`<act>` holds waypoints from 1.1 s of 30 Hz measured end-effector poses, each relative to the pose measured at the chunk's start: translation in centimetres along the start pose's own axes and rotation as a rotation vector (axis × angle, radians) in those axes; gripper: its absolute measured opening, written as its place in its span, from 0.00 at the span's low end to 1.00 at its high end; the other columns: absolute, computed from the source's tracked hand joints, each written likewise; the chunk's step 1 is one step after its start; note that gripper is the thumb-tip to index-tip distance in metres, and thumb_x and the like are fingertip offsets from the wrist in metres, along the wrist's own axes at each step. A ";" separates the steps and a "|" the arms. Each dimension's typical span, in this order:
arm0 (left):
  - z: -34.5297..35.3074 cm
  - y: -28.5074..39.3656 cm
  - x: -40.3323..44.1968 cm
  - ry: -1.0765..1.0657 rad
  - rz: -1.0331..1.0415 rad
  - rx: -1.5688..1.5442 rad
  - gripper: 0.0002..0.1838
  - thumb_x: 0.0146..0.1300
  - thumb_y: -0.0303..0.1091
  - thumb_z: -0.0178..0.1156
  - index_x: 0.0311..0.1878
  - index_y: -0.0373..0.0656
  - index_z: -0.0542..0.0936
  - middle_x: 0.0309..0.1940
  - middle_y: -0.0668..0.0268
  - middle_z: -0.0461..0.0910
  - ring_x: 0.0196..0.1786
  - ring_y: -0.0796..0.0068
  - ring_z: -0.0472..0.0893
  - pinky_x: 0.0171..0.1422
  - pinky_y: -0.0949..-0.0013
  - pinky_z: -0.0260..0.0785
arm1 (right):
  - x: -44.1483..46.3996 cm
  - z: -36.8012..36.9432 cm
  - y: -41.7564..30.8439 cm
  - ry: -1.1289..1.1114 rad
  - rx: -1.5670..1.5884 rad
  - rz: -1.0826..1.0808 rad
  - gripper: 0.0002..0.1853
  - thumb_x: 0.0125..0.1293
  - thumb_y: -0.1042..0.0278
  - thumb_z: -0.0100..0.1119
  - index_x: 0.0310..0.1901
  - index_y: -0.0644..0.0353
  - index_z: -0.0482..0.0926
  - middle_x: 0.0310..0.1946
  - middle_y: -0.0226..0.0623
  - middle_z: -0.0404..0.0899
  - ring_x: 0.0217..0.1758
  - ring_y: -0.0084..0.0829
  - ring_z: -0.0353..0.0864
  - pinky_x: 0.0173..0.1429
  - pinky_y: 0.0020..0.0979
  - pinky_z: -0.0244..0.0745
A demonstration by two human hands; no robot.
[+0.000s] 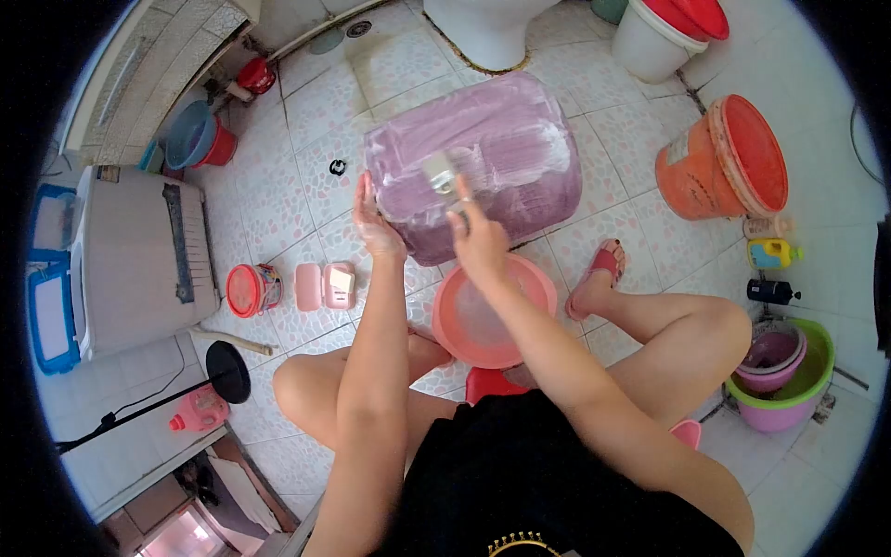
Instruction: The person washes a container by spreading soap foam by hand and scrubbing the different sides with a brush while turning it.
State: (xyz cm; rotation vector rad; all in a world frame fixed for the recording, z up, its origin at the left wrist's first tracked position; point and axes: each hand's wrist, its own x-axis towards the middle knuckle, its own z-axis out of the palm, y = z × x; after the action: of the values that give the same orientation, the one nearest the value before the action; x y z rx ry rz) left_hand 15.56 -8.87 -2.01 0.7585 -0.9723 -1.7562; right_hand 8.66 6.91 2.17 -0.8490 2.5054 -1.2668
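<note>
Right hand gripping brush on soapy purple cushion; left hand at cushion's edge.

Purple rounded box, foam-streaked, brush at its top

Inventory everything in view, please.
Soapy boxlike item: 1, purple, centre
Flat brush: 1, pale, centre
Plastic basin: 1, pink, below centre
Red-lidded bucket: 1, orange, right
Red-topped bucket: 1, white, top right
Red-lidded tub: 1, multicoloured, left
Open case: 1, pink, left
Boxy appliance: 1, white, left
Toilet base: 1, white, top
Basin: 1, blue, upper left
Stacked basins: several, green, purple, lower right
Bottles: at least 2, yellow, black, right
Jug: 1, pink, lower left
Stand: 1, black, lower left
Left hand: 1, bare, by item
Right hand: 1, bare, gripping brush
Legs: 2, bare, below
</note>
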 end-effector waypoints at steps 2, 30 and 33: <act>0.1 0.0 -0.2 -0.001 -0.012 -0.015 0.32 0.75 0.50 0.37 0.74 0.38 0.62 0.73 0.59 0.66 0.75 0.63 0.64 0.79 0.63 0.53 | -0.6 2.0 -1.8 -0.076 -0.005 -0.037 0.31 0.71 0.57 0.57 0.74 0.33 0.62 0.21 0.52 0.79 0.28 0.57 0.82 0.35 0.53 0.73; 0.8 0.4 -0.4 -0.020 -0.012 0.004 0.31 0.75 0.48 0.37 0.74 0.40 0.62 0.72 0.61 0.67 0.72 0.64 0.67 0.77 0.61 0.57 | -0.1 0.9 -1.6 -0.084 -0.025 0.000 0.29 0.71 0.56 0.56 0.73 0.39 0.64 0.23 0.50 0.82 0.30 0.57 0.83 0.36 0.55 0.75; 0.9 0.7 -0.2 -0.019 -0.134 -0.131 0.30 0.74 0.48 0.39 0.73 0.40 0.63 0.69 0.60 0.70 0.71 0.63 0.69 0.76 0.60 0.59 | -0.3 3.0 -2.6 -0.139 -0.066 -0.138 0.30 0.71 0.58 0.56 0.73 0.40 0.63 0.23 0.49 0.82 0.28 0.55 0.83 0.35 0.55 0.75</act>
State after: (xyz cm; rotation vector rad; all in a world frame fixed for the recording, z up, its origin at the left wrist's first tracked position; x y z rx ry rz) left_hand 15.23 -8.56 -0.97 0.7374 -0.8257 -1.9262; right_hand 11.20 3.86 2.43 -1.1019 2.4271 -1.1273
